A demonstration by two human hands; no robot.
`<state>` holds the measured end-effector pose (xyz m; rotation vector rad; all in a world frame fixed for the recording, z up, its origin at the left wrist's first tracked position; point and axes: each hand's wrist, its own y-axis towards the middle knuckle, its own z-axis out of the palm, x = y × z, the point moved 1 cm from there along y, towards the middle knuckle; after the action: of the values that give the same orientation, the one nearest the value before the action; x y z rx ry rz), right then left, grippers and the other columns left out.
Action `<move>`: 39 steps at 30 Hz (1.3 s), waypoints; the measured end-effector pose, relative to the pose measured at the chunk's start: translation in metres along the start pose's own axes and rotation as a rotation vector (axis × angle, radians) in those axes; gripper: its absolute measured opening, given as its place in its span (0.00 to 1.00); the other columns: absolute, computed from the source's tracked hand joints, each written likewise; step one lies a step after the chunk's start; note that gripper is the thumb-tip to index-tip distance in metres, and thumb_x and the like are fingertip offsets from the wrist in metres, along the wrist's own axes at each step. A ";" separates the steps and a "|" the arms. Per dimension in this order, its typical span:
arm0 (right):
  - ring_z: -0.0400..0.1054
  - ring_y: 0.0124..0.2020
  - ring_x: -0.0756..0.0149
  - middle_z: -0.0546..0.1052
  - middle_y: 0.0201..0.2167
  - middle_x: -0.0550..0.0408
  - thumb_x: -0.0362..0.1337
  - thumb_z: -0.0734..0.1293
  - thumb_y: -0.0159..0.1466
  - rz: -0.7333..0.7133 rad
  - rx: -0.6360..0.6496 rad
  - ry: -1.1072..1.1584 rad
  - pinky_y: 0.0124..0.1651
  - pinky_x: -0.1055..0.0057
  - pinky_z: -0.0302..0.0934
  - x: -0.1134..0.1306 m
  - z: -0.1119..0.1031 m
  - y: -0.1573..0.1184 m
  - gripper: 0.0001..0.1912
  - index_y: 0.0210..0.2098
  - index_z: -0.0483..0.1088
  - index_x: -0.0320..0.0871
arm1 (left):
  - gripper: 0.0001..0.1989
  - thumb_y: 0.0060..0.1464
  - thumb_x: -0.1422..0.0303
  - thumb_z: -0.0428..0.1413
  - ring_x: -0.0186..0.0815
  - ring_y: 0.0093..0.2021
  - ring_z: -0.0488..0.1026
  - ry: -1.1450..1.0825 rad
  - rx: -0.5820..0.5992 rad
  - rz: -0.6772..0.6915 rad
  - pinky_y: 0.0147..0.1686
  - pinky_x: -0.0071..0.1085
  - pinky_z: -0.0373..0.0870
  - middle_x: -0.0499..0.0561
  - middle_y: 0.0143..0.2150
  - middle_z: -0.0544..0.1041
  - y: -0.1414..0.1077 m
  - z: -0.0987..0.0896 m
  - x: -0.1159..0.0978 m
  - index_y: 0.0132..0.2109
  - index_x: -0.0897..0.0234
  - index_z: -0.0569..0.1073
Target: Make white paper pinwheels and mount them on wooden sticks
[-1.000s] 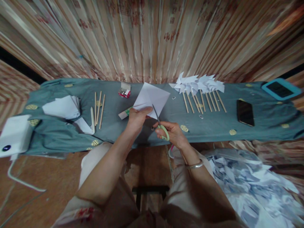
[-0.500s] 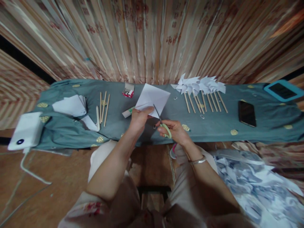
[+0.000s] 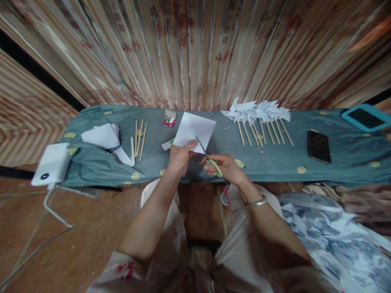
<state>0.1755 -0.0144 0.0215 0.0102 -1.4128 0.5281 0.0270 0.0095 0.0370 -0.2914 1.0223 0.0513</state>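
Observation:
My left hand (image 3: 181,156) pinches the lower left edge of a square white sheet of paper (image 3: 195,127), thumb on top. In my right hand (image 3: 226,167) are scissors (image 3: 215,166) with pale green handles. Their dark blades reach over the paper's lower corner and point toward its middle; whether they are cutting at this instant I cannot tell. A small box of metal pins (image 3: 169,118) stands open behind the sheet, to its left. Partly hidden by the paper, a white and green strip-like box (image 3: 168,144) lies beside my left hand.
Left on the cloth-covered table (image 3: 281,162) are stacked white papers (image 3: 102,136), wooden sticks (image 3: 139,140) and a white power bank (image 3: 51,163). Paper pinwheels (image 3: 256,110) on sticks lie right of centre, near a phone (image 3: 319,146) and a blue-framed tablet (image 3: 365,117). Plastic-wrapped paper pieces (image 3: 332,240) are below right.
The camera view has shifted, so the table's left side appears further right. The paper has turned slightly in my left hand. Both hands keep their hold on paper and scissors.

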 end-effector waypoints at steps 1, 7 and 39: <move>0.65 0.19 0.79 0.73 0.19 0.64 0.46 0.82 0.35 0.003 -0.002 -0.003 0.24 0.80 0.63 0.000 0.000 0.000 0.24 0.28 0.76 0.41 | 0.18 0.27 0.68 0.68 0.33 0.28 0.74 -0.004 0.000 0.005 0.27 0.27 0.71 0.49 0.29 0.79 -0.001 0.000 -0.001 0.31 0.66 0.76; 0.66 0.19 0.78 0.73 0.19 0.65 0.46 0.81 0.35 -0.005 -0.008 -0.012 0.24 0.79 0.63 -0.002 0.000 0.000 0.24 0.28 0.76 0.42 | 0.14 0.28 0.71 0.68 0.32 0.27 0.74 -0.025 -0.008 0.005 0.27 0.26 0.73 0.49 0.28 0.79 -0.004 0.002 -0.004 0.29 0.66 0.76; 0.63 0.23 0.74 0.72 0.22 0.64 0.49 0.80 0.38 -0.278 -0.316 0.111 0.26 0.75 0.57 -0.002 -0.044 0.000 0.26 0.31 0.72 0.45 | 0.15 0.35 0.65 0.66 0.44 0.39 0.78 0.519 0.266 0.112 0.43 0.37 0.75 0.52 0.37 0.83 -0.025 -0.017 0.032 0.34 0.67 0.82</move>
<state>0.2161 -0.0016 0.0121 -0.0748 -1.3464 0.0719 0.0341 -0.0220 0.0075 0.0013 1.5434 -0.0633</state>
